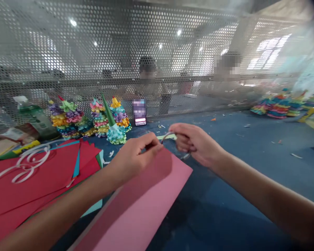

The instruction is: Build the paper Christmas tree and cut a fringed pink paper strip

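My left hand (138, 153) is closed in a pinch at the far edge of a pink sheet of paper (151, 205), which slants down toward me. My right hand (192, 141) is closed on a thin, pale, curled strip (166, 136). The strip arcs from the left fingertips to the right fingers, and a bit of it shows below the right hand. Its exact kind is hard to make out. On the left, red paper sheets (42, 184) lie in a loose stack, with white curled strips (32, 164) on top.
Frilled paper cones (116, 134) in several colours stand behind the hands, near a phone (140, 112) and a green bottle (36, 118). More frilled cones (278, 106) are at far right. Paper scraps dot the blue table (240, 167). A perforated metal screen (115, 52) borders its back; people sit beyond.
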The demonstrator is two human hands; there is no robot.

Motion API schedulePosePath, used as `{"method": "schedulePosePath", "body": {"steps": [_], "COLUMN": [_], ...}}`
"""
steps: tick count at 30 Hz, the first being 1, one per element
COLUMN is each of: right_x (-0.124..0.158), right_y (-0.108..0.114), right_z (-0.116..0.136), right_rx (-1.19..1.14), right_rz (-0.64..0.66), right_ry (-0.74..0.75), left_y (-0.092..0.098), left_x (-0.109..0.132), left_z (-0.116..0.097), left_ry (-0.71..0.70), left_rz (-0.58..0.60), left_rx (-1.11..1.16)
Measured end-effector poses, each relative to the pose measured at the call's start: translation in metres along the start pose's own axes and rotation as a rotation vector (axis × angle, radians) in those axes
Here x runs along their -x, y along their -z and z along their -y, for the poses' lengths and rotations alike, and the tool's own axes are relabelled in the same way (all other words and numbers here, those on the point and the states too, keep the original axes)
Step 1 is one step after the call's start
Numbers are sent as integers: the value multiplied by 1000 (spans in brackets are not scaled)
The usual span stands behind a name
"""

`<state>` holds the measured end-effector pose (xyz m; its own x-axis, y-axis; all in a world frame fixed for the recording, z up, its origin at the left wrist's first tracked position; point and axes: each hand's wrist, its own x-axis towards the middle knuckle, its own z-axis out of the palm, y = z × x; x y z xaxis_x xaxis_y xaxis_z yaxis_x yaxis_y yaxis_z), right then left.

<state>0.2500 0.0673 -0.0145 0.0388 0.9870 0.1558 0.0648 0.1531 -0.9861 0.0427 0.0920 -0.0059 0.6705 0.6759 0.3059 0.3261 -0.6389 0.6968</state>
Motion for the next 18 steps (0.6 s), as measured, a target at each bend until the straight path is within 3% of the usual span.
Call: {"method": "schedulePosePath", "body": {"steps": [1,3,7,10,12,15,18], "right_x": [-9,-25,-40,-33,-25,-15,-12], "right_y": [10,33,56,41,25,9,6], "right_z": [-4,-14,-45,-80,-100,-117,-119], "right_rx": [120,203,470,804,918,1033,1098], "right_rz": [-103,-214,-255,-37,46,106,91], "right_ry": [119,213,319,344,389,439,461], "left_y": [3,7,-1,-24,-44,-68,-78], "left_x": [-1,-4,-7,-6,-2,5,11], "left_z": [3,10,30,48,58,63,62], "left_ry": [12,28,44,3,-40,-109,-170], "left_rz": [9,44,197,289,244,240,247], "left_rx": [24,69,129,-34,-251,-362,-417]}}
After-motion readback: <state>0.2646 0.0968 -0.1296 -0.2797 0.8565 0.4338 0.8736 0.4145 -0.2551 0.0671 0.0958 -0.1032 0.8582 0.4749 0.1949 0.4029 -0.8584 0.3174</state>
